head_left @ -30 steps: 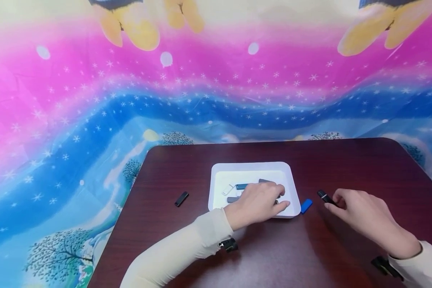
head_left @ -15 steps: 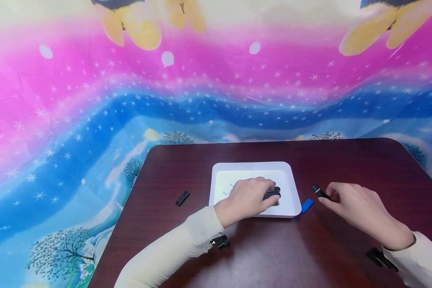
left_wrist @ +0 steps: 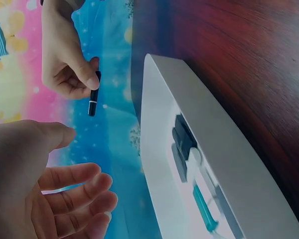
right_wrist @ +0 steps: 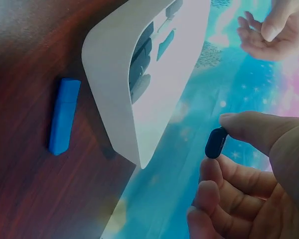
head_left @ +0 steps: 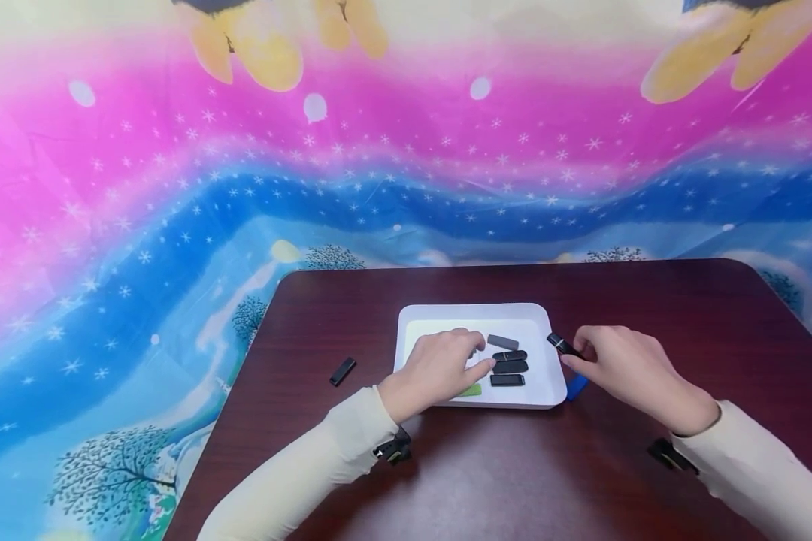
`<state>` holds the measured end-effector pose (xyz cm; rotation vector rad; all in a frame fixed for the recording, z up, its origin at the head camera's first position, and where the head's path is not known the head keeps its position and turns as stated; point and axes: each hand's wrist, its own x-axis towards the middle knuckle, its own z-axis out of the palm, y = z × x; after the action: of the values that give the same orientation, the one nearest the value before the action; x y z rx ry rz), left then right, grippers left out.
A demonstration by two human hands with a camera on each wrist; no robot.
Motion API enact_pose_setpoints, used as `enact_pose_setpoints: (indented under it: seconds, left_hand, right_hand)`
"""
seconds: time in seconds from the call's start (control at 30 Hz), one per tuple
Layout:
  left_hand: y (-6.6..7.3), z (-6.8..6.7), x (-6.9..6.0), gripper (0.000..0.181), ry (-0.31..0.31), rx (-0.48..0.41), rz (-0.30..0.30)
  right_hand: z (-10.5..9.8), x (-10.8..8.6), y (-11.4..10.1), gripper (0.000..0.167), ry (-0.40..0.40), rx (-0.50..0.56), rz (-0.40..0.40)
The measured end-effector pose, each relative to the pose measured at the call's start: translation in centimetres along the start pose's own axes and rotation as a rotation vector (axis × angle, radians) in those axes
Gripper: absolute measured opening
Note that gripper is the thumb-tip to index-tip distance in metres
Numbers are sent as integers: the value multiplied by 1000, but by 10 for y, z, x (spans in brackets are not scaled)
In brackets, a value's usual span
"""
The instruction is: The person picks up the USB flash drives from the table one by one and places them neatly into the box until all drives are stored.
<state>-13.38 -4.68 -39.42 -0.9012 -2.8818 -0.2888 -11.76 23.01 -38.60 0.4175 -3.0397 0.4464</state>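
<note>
My right hand [head_left: 625, 372] pinches a black USB stick [head_left: 559, 344] with a pale band between thumb and fingertips, just off the right rim of a white tray [head_left: 553, 376]. The right wrist view shows that stick [right_wrist: 216, 143] end-on. Over the tray's left half hovers my left hand [head_left: 433, 368], thumb and fingers apart; the left wrist view shows nothing in this hand [left_wrist: 45, 189]. In the tray lie black sticks [head_left: 508, 381], a grey stick [head_left: 503, 343], a green stick [head_left: 472, 390] and, in the left wrist view, a teal stick [left_wrist: 204, 208]. My left hand hides others.
On the dark wooden table [head_left: 501, 481], a blue USB stick [right_wrist: 64, 117] lies beside the tray's right side, partly covered by my right hand in the head view. Another black stick [head_left: 343, 371] lies left of the tray. A printed cloth [head_left: 406, 150] hangs behind the table.
My right hand has carried the black USB stick left and away from me, up to the tray. My left hand has drawn left, uncovering black and grey sticks in the tray.
</note>
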Motion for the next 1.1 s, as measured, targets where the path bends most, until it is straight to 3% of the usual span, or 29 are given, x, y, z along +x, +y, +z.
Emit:
enact_pose_setpoints:
  seconds: [0.37, 0.83, 1.1]
  left_hand:
    - [-29, 0, -6, 31, -37, -13, -81]
    - [-59, 6, 6, 31, -39, 21, -150]
    - [-70, 10, 9, 32, -72, 13, -198]
  right_hand:
    - [14, 31, -18, 19, -44, 9, -32]
    - [41, 83, -43, 22, -107, -8, -96]
    - [63, 110, -50, 20, -134, -44, -86]
